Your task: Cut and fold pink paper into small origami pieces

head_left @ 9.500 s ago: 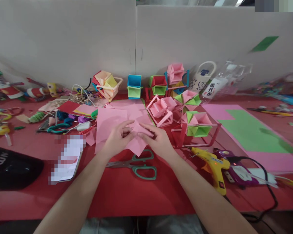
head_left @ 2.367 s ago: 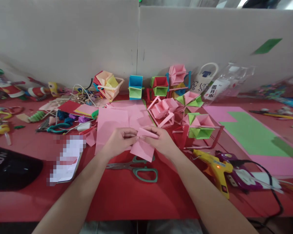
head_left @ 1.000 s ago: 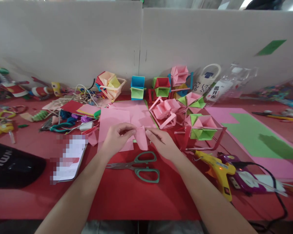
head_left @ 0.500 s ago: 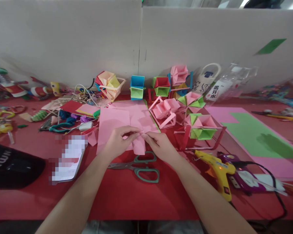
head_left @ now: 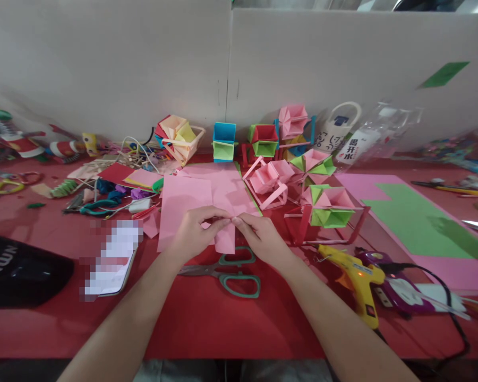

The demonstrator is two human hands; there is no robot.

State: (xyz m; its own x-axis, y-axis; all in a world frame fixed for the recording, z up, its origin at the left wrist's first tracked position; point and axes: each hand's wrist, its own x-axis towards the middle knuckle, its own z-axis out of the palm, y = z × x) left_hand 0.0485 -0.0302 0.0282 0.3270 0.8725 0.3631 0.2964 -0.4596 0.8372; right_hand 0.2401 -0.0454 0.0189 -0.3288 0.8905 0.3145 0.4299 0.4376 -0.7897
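Observation:
Between my two hands is a small piece of pink paper [head_left: 225, 240], its lower part hanging below the fingertips. My left hand [head_left: 199, 231] pinches its upper edge from the left, and my right hand [head_left: 259, 233] pinches it from the right, the fingertips almost touching. Behind them lie larger pink sheets [head_left: 186, 201] on the red table [head_left: 223, 329]. Green-handled scissors [head_left: 239, 284] rest just below the hands, blades pointing left.
A phone [head_left: 115, 260] and a black object [head_left: 24, 273] lie at left. Folded paper models [head_left: 330, 207] stand behind and right. A yellow glue gun [head_left: 356, 276] and purple power strip [head_left: 398, 286] are at right, near green paper [head_left: 418, 223].
The pink piece's hanging part has shifted slightly left and looks flatter. My hands have barely moved. At the far right a shiny blade-like object has appeared, and at far left a yellow item is gone.

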